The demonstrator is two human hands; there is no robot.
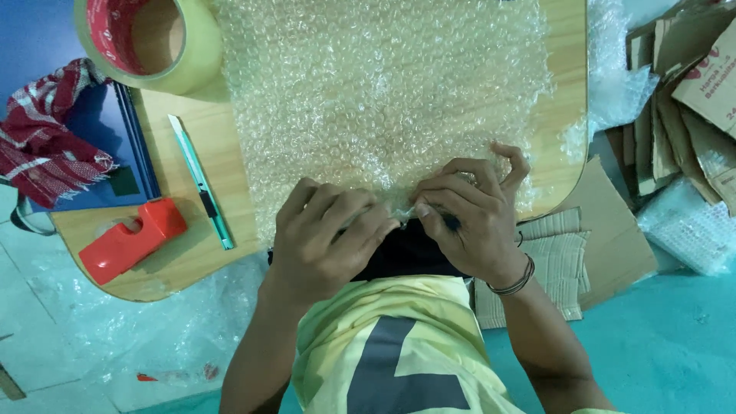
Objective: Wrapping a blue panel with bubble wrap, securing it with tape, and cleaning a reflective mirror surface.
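A sheet of clear bubble wrap [383, 100] lies spread over a low wooden table [195, 153]. My left hand [326, 238] and my right hand [468, 218] are together at the near edge of the sheet, fingers pinching the wrap. Under both hands sits a dark, black object [406, 257], mostly hidden by my fingers and the wrap. A thin bracelet circles my right wrist.
A big roll of clear packing tape [153, 42] stands at the table's back left. A teal box cutter [201, 182] and a red tape dispenser [130, 239] lie at left. A red checked cloth [50, 138] sits further left. Cardboard pieces [675, 84] pile at right.
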